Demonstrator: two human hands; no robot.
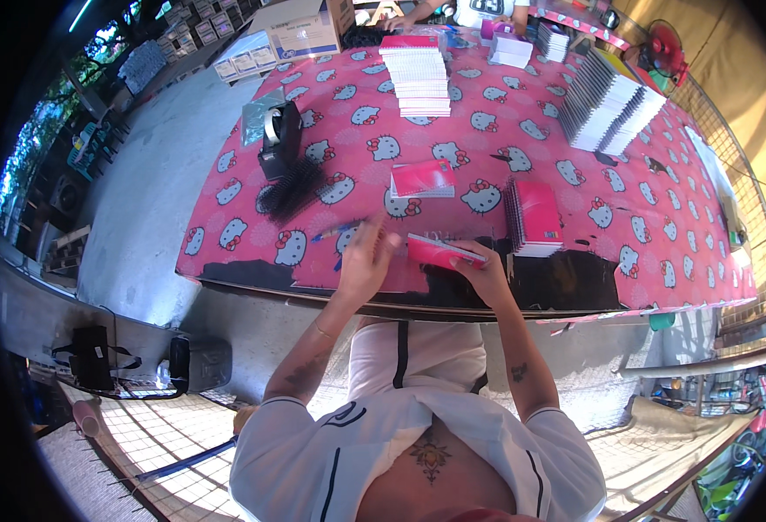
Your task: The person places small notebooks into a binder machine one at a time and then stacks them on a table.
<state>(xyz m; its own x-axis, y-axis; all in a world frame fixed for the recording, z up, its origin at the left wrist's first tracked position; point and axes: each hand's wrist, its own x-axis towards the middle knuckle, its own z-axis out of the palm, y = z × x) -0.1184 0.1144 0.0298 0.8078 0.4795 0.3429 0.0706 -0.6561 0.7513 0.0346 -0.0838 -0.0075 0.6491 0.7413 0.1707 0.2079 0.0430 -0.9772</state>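
A small pink-covered notebook [433,252] is in my right hand [485,271], whose fingers close on its right end, above the front edge of the table. My left hand [368,264] is raised just left of that notebook, its fingers apart and slightly blurred, with nothing visible in them. Beside my left hand are blue pens [334,231], partly hidden by it. Farther back lies a short pile of pink notebooks [424,178]. To the right of my right hand stands a stack of pink spiral notebooks [537,217].
A black tape dispenser [279,143] and a bundle of black bristle-like strands [296,187] lie at left on the pink-covered table [261,204]. Taller notebook stacks [415,78] [605,103] stand farther back. Across the table is another person [487,12], near a cardboard box [305,30].
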